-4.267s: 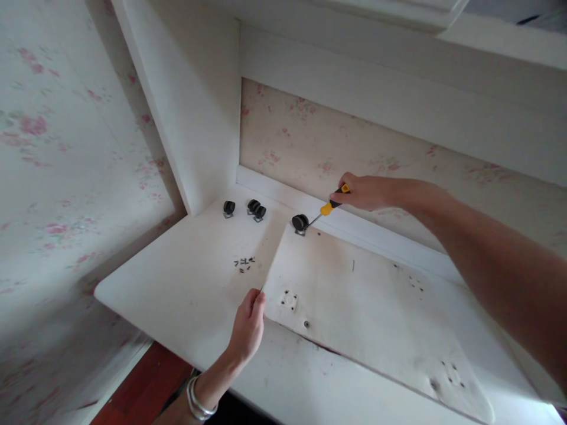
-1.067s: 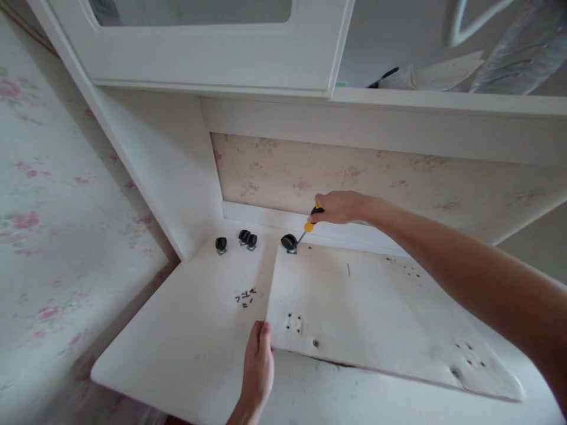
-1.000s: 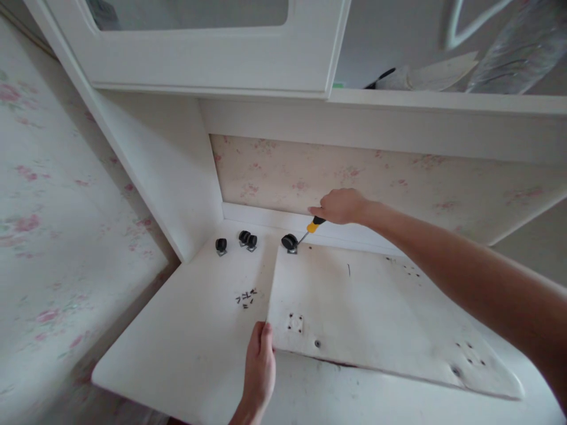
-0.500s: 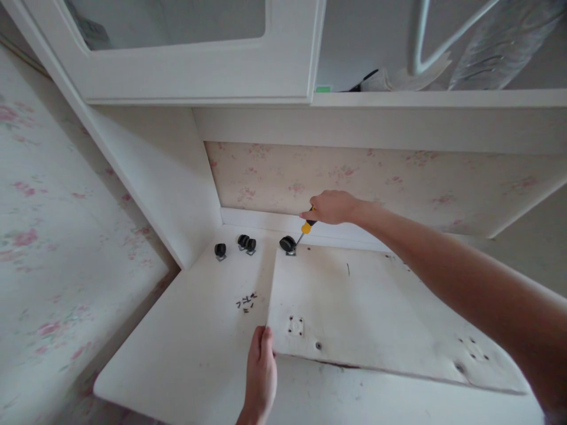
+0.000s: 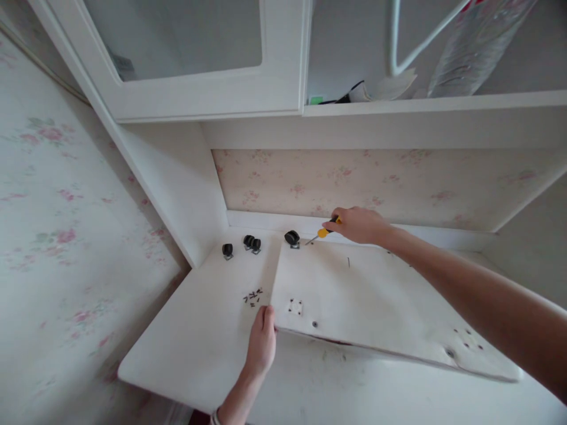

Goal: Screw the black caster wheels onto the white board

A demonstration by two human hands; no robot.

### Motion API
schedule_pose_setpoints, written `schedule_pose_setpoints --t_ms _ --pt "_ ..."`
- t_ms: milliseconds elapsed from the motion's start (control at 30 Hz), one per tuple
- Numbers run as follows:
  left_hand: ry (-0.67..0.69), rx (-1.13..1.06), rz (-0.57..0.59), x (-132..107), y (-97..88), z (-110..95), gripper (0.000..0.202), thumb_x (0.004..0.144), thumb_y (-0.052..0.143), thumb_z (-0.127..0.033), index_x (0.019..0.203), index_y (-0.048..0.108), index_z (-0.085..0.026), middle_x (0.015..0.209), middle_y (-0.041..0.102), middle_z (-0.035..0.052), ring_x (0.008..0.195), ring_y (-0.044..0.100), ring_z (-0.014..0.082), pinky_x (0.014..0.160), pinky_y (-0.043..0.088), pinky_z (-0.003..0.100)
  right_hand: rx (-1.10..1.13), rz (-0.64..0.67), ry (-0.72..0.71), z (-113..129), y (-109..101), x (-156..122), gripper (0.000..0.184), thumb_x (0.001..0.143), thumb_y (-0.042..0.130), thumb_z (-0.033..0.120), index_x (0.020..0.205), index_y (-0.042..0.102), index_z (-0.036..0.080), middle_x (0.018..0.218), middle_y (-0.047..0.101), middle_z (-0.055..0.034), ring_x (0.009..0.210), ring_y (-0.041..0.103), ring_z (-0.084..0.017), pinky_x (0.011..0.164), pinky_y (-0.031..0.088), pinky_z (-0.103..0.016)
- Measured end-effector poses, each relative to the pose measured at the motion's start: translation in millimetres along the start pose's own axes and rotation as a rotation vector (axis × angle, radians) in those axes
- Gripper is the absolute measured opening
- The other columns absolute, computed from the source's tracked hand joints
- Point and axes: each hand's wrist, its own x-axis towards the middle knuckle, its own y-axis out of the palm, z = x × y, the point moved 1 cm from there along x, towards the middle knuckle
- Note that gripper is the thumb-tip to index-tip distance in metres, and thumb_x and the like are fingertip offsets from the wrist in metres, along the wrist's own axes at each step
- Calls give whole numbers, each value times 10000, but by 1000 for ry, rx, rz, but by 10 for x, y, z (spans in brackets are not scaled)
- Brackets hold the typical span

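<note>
My right hand (image 5: 358, 224) grips a yellow and black screwdriver (image 5: 323, 232) by its handle. Its tip points down-left, close to the metal plate of a black caster wheel (image 5: 292, 238) at the far left corner of a white board (image 5: 363, 295). Whether the tip touches the board I cannot tell. My left hand (image 5: 262, 339) is closed around the board's near left corner, thumb on the edge. Screw holes and a square mark show near that corner. Left of the board lie several loose screws (image 5: 252, 297).
More black casters (image 5: 252, 242) stand at the back left of the white desk (image 5: 190, 336). Overhead is a cabinet with a framed glass door (image 5: 199, 94) and an open shelf (image 5: 420, 106) holding plastic-wrapped items. Side panel (image 5: 172, 177) and back wall close in the desk.
My right hand has drawn the screwdriver back to the right, off the caster's plate. My left hand still holds the board's corner. The camera view has shifted slightly.
</note>
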Motion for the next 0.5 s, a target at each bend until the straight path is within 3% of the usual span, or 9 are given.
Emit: schedule_pose_setpoints --t_ms 133,233,333,400,500 --pt "45 98 21 122 -50 -87 415 929 366 -580 839 548 -218 720 557 22 683 560 202 670 461 328 89 -107 145 -272 39 -481 592 922 384 646 1226 637 205 914 719 -138 791 656 -276 657 433 -343" --pt "59 161 95 154 -128 -135 442 919 361 -599 802 551 -217 686 568 15 634 555 194 613 442 316 449 -238 316 -481 194 -935 531 897 457 652 1072 696 212 729 670 -55 633 589 -193 582 401 -294" --pt "112 286 186 221 -280 -135 514 916 321 -630 716 552 -217 620 560 5 560 524 178 569 423 305 883 -329 464 -577 506 -1491 595 840 514 720 1042 707 195 594 567 4 519 485 -147 491 351 -270" --pt "164 405 212 316 -427 -118 559 935 256 -613 716 578 -212 604 570 8 542 525 178 558 422 303 1004 -346 573 -578 753 -1892 608 811 555 728 1047 707 189 577 567 12 509 464 -134 474 339 -259" --pt "221 526 150 527 -698 -109 466 929 338 -539 838 644 -199 728 664 38 662 601 206 625 441 307 1114 -417 776 -546 1132 -2473 635 760 619 726 1065 709 177 586 611 -7 529 510 -147 459 358 -255"
